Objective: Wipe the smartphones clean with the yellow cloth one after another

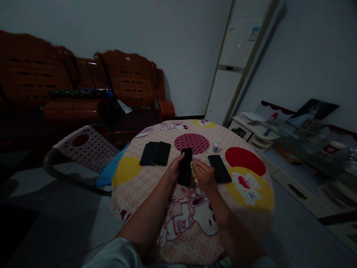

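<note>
My left hand (pixel 174 168) grips a dark smartphone (pixel 185 169) by its left side, thumb on its face, above the round table. In my right hand (pixel 205 176) a small yellow cloth (pixel 194 172) is pinched, close against the phone's right edge. Whether the cloth touches the phone I cannot tell. To the right of that hand a second black phone (pixel 220 169) lies flat. A small white bottle (pixel 216 145) with a blue label stands upright behind it. Overlapping dark phones or flat cases (pixel 161 153) lie to the left.
A patterned cloth (pixel 156 186) covers the round table. A woven chair (pixel 87 147) stands at its left, with wooden sofas (pixel 128 82) behind. A tall white cabinet-like unit (pixel 227 85) stands at the back. A low cabinet with a glass top (pixel 304 145) runs along the right.
</note>
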`<state>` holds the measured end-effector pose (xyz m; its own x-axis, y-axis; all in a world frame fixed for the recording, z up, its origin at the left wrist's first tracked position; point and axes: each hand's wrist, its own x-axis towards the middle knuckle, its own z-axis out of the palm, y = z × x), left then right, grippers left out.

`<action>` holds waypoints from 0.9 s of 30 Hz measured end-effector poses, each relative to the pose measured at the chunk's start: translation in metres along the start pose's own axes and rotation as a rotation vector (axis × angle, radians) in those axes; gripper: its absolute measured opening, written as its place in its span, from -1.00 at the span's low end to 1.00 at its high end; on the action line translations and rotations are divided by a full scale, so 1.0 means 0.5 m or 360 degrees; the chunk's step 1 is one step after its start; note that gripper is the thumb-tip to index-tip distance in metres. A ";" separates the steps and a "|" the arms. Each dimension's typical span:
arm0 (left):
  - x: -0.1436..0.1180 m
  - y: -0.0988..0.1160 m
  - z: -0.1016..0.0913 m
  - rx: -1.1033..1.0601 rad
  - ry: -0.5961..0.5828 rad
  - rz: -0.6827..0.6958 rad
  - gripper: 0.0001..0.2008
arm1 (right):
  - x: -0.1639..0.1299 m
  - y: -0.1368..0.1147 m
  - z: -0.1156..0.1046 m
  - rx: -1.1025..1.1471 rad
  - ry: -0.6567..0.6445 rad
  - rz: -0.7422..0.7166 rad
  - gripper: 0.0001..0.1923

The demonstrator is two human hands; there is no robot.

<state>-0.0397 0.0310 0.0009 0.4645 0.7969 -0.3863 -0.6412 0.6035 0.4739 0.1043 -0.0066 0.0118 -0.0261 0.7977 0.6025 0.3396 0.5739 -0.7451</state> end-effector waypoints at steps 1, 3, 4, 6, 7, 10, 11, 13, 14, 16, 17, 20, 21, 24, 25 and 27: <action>0.000 0.001 0.000 0.0000 0.0004 0.0008 -0.60 | -0.001 -0.001 0.001 0.0001 0.0002 0.0000 -0.77; -0.001 0.003 0.001 -0.0001 0.0021 0.0025 -0.60 | -0.003 -0.002 0.002 0.0004 0.0025 0.0004 -0.77; -0.002 0.003 0.002 0.0003 0.0032 0.0025 -0.59 | -0.003 -0.002 0.003 0.0004 0.0042 0.0003 -0.77; -0.006 0.003 0.007 0.0016 0.0047 0.0015 -0.58 | -0.004 -0.002 0.004 -0.0010 0.0058 -0.0007 -0.78; -0.008 0.003 0.010 0.0020 0.0047 0.0006 -0.58 | -0.003 -0.001 0.004 -0.0025 0.0061 -0.0011 -0.78; -0.012 0.001 0.015 0.0009 0.0043 0.0001 -0.59 | -0.001 0.002 0.004 -0.0078 0.0141 -0.0007 -0.80; -0.013 0.001 0.015 0.0004 0.0035 -0.0001 -0.59 | 0.001 0.004 0.004 -0.0094 0.0189 -0.0002 -0.80; -0.012 0.000 0.015 -0.0005 0.0020 -0.0007 -0.60 | 0.002 0.008 0.005 -0.0123 0.0270 0.0014 -0.80; -0.011 -0.001 0.015 -0.0010 0.0017 -0.0008 -0.61 | 0.002 0.009 0.005 -0.0135 0.0282 0.0025 -0.80; -0.010 -0.002 0.015 -0.0018 0.0023 -0.0010 -0.62 | 0.002 0.011 0.006 -0.0145 0.0250 0.0055 -0.80; -0.009 -0.003 0.015 -0.0017 0.0030 -0.0007 -0.63 | 0.001 0.011 0.007 -0.0140 0.0221 0.0071 -0.80; -0.008 -0.004 0.016 0.0018 0.0029 -0.0002 -0.61 | -0.003 0.010 0.009 -0.0099 0.0161 0.0089 -0.80; -0.008 -0.003 0.016 0.0030 0.0025 -0.0002 -0.60 | -0.004 0.009 0.009 -0.0084 0.0153 0.0087 -0.81; -0.008 -0.003 0.017 0.0041 0.0017 -0.0011 -0.58 | -0.005 0.006 0.009 -0.0040 0.0137 0.0086 -0.82; -0.009 -0.002 0.017 0.0036 0.0015 -0.0015 -0.58 | -0.005 0.005 0.009 -0.0023 0.0127 0.0087 -0.83; -0.009 -0.001 0.017 0.0029 0.0015 -0.0024 -0.57 | -0.005 0.004 0.008 0.0005 0.0109 0.0079 -0.83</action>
<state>-0.0362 0.0272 0.0089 0.4681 0.7874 -0.4011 -0.6228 0.6160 0.4824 0.1013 -0.0067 0.0080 0.0548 0.8106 0.5830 0.3362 0.5348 -0.7752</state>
